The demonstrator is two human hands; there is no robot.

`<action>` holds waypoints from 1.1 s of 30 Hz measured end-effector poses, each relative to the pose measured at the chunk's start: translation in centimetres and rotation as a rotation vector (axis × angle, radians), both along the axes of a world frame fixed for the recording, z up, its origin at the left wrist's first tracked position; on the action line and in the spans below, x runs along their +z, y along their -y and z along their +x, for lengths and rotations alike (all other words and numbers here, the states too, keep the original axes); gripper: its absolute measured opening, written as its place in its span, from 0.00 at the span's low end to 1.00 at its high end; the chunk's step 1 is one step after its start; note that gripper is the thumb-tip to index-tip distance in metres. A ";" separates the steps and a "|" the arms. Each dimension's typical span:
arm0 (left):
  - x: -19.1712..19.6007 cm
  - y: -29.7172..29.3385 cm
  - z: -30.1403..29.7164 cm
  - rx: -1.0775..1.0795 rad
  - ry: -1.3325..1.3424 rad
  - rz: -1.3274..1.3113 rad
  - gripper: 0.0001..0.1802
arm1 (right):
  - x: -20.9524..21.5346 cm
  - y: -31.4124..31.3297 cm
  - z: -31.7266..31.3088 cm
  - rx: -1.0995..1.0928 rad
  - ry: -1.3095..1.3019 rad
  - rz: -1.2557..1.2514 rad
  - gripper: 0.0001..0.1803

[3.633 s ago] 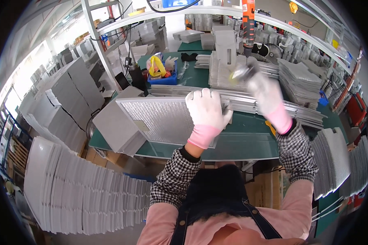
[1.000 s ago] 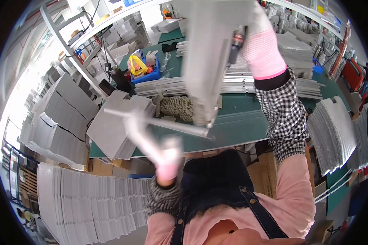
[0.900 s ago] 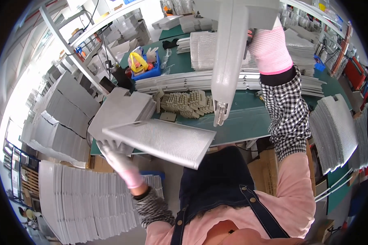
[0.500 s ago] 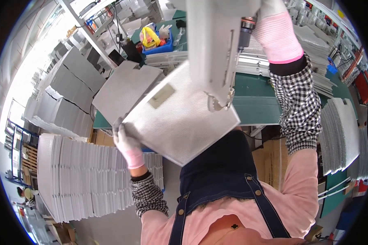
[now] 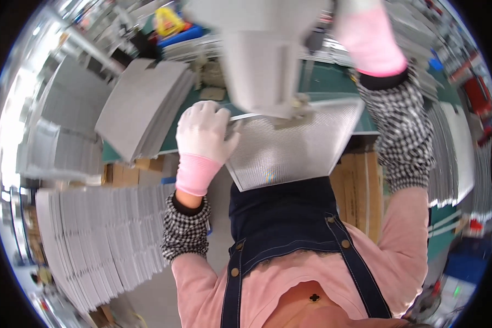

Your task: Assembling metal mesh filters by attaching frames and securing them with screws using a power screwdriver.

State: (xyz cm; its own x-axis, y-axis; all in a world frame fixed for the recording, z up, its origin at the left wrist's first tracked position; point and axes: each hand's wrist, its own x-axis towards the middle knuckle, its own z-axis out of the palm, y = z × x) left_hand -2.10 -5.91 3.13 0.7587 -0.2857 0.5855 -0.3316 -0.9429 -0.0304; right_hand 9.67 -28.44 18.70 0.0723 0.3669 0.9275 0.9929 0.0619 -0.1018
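A silvery, finely ribbed panel (image 5: 290,147) with a thin frame lies tilted under the tip of a white machine head (image 5: 262,71), its near edge close to my apron. My left hand (image 5: 203,131), in a white and pink glove, is closed on the panel's far left corner. My right hand (image 5: 363,35), gloved the same way, reaches up to the right side of the machine head. It is blurred there, and its fingers are hidden from me. A small beige plate (image 5: 212,93) of the machine shows beyond my left hand.
Grey panels (image 5: 142,104) lie stacked on the green table (image 5: 172,128) at the left. A tall row of pale panels (image 5: 104,240) stands lower left. More ribbed panels (image 5: 454,153) stand at the right. Behind are a blue bin (image 5: 180,36) with yellow contents; a cardboard box (image 5: 358,191) sits below.
The panel has turned, with its far edge now under the machine head's tip. My left hand has moved right and farther from me along with it. My right hand stays beside the machine.
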 end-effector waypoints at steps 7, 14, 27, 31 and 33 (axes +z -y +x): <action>-5.4 1.8 3.3 -0.013 -0.180 0.078 0.12 | 0.0 0.1 -1.0 0.255 -0.652 0.127 0.14; -8.1 2.0 5.9 -0.099 -0.052 -0.060 0.25 | 0.9 0.0 -1.6 0.296 -0.808 0.120 0.13; -4.3 6.4 1.8 -0.110 0.073 -0.123 0.12 | 0.2 -1.3 -1.4 0.205 -0.993 0.306 0.12; -3.1 6.6 1.3 -0.137 0.050 -0.155 0.15 | 0.2 -1.3 -1.0 0.212 -0.983 0.283 0.11; -2.6 6.9 1.2 -0.140 0.048 -0.152 0.15 | -0.9 -0.3 -0.2 0.030 -0.757 0.114 0.19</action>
